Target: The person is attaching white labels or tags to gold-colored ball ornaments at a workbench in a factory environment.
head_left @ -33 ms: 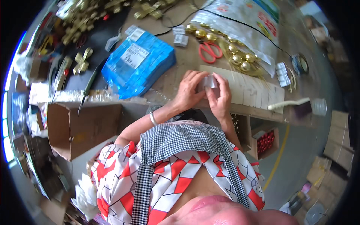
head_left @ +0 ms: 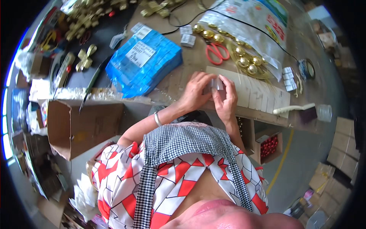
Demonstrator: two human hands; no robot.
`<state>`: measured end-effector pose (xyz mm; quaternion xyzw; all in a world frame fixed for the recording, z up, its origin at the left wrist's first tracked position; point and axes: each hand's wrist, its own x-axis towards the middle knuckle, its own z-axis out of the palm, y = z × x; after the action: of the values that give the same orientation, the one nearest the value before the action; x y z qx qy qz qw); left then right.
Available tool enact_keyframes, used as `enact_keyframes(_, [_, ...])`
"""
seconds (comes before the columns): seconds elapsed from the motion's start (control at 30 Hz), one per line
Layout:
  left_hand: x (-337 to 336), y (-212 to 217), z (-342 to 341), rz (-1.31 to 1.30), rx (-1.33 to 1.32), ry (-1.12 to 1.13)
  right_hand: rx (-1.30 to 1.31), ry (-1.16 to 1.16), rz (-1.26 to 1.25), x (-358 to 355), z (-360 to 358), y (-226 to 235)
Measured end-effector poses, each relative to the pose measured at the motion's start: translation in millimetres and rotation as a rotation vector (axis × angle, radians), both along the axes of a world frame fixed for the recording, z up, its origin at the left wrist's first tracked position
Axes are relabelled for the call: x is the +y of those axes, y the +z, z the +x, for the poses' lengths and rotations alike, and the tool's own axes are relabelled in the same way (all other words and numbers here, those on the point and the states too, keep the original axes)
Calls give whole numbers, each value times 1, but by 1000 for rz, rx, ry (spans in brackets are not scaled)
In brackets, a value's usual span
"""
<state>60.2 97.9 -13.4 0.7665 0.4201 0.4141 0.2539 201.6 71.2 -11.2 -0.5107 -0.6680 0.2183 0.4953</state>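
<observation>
Both hands meet over the near edge of the worktable (head_left: 167,86). Between their fingertips is a small, shiny, see-through piece (head_left: 217,84), perhaps plastic; its exact kind does not show. My left hand (head_left: 196,91) closes on it from the left, its fingers curled over the far side. From the right, my right hand (head_left: 226,98) pinches it between thumb and fingers. Just beyond and right of the hands lies a long pale cardboard strip (head_left: 263,93) with several cross lines.
A blue wrapped package (head_left: 146,61) lies to the left, red-handled scissors (head_left: 217,53) beyond the hands. Gold balls (head_left: 240,50) border a clear bag (head_left: 248,28). At right are a brush (head_left: 305,113) and tape roll (head_left: 306,68). Boxes stand below, one holding red balls (head_left: 269,147).
The table and its things sit slightly farther right in the view. My hands keep hold of the small piece, with the fingers barely shifted.
</observation>
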Motion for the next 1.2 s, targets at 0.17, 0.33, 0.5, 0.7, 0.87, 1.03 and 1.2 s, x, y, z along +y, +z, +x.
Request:
enact_keyframes(0.17, [-4, -10, -2, -40, 89, 21, -159, 3, 52, 0, -5, -3])
enact_keyframes(0.33, [-4, -9, -6, -103, -51, -26, -131, -1, 15, 0, -7, -6])
enact_keyframes(0.5, [-6, -4, -8, -56, -148, 8, -150, -103, -20, 3, -5, -8])
enact_keyframes(0.7, [-33, 36, -86, -198, -160, -317, -214, -85, -2, 5, -5, -4])
enact_keyframes(0.87, [-62, 80, -157, 52, -165, 120, -283, -79, -17, 5, -7, 0])
enact_keyframes(1.03, [-56, 49, -206, 43, -98, 574, -274, -95, 9, 10, -5, -1])
enact_keyframes(1.2, [-52, 33, -207, 187, 0, 559, -231, -160, 95, 13, -3, 7])
